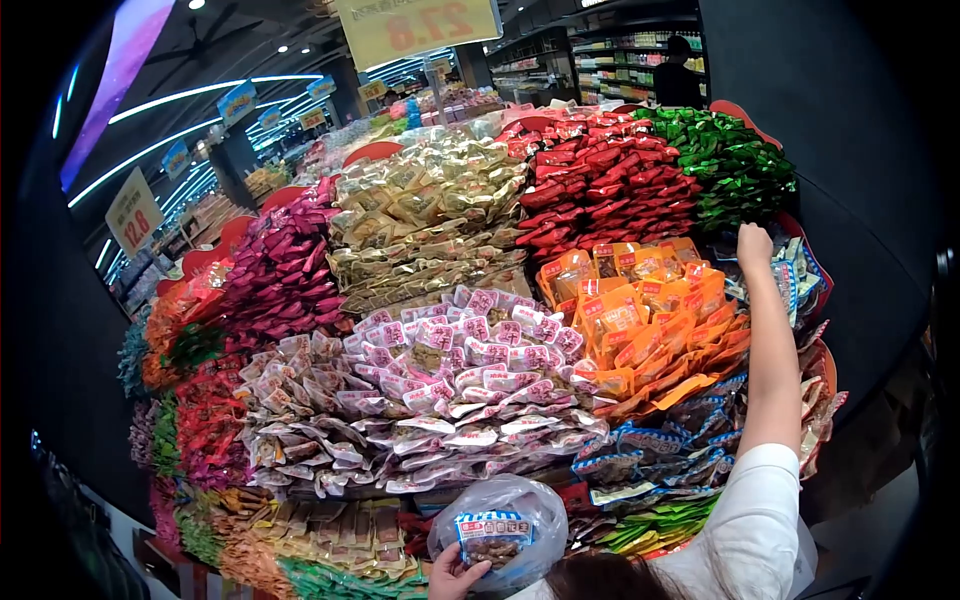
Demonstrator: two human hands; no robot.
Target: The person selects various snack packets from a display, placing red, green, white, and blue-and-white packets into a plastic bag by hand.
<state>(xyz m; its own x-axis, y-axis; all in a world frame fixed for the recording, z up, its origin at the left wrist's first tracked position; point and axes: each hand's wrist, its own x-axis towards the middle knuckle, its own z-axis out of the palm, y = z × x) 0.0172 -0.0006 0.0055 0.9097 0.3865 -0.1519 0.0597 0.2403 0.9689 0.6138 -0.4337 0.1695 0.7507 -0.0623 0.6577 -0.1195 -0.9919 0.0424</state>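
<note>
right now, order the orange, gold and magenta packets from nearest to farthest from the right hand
1. orange packets, just left of and below the right hand
2. gold packets, top middle
3. magenta packets, far left

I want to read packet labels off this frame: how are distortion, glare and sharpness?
Head view: strong fisheye bending, black vignetted corners; the overhead price sign is washed pale; ceiling light strips blow out; soft glare on the plastic bag held by the left hand; centre pink-and-white packets fairly sharp, far shelves soft.
</note>
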